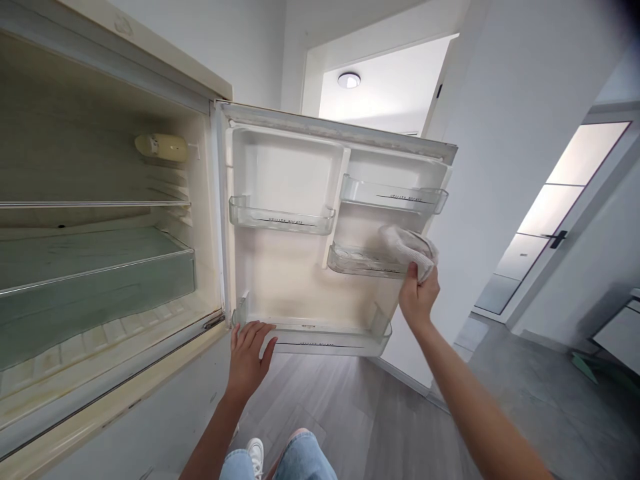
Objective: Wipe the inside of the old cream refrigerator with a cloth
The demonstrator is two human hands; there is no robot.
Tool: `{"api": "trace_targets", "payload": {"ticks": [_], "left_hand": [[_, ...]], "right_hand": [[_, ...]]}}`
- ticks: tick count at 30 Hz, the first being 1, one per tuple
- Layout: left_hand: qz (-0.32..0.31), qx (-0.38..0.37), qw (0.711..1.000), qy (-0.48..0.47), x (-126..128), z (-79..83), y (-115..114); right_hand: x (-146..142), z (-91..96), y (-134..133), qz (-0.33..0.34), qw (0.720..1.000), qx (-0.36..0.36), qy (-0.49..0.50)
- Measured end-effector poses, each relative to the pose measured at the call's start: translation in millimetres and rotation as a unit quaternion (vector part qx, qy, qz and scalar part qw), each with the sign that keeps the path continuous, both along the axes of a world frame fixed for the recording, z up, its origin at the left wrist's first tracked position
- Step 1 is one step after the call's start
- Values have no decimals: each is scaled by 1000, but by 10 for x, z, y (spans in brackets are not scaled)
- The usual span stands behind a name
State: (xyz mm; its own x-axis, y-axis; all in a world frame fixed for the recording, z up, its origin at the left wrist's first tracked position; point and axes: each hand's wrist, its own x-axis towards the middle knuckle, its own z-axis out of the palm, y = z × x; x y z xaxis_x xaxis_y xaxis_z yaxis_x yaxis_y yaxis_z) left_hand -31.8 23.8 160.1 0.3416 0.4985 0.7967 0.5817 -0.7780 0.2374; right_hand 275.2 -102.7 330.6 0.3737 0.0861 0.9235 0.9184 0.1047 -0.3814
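Note:
The fridge door [280,280] stands swung out, its inner side facing me. My right hand [420,297] is closed on a pale cloth [407,248], which lies over the right end of the lower right door shelf [357,260]. Part of that shelf is hidden behind the cloth. My left hand [251,353] rests on the left end of the clear bottom door shelf [320,340], fingers spread over its edge and holding nothing. Two more clear shelves, the upper left shelf [283,220] and the upper right shelf [393,195], sit higher on the door.
The fridge compartment [75,100] on the left has a glass shelf [95,204], a greenish drawer [100,293] and a yellowish lamp cover [161,147]. A white wall [480,167] stands right behind the door. Grey flooring [345,413] lies below, with a glazed door [555,213] far right.

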Motion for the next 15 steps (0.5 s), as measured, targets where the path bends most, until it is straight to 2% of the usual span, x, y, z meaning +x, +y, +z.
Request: {"api": "trace_targets", "payload": {"ticks": [3,7,9,11,15], "left_hand": [[3,-3,1000,-10,20,-5,-3],[6,-1,1000,-13,46,-2,-6],[7,3,1000,-9,51,2,-10],[7,5,1000,-4,49,8,-16],[3,4,1000,2,33,27,-28]], "right_hand": [[-213,-91,177,3,995,85,43],[-448,-150,368,-48,992,106,55],[-587,-200,439,-63,994,81,45],[-766,-272,505,-47,998,25,18],[-1145,-409,634,55,991,-110,-56]]}}
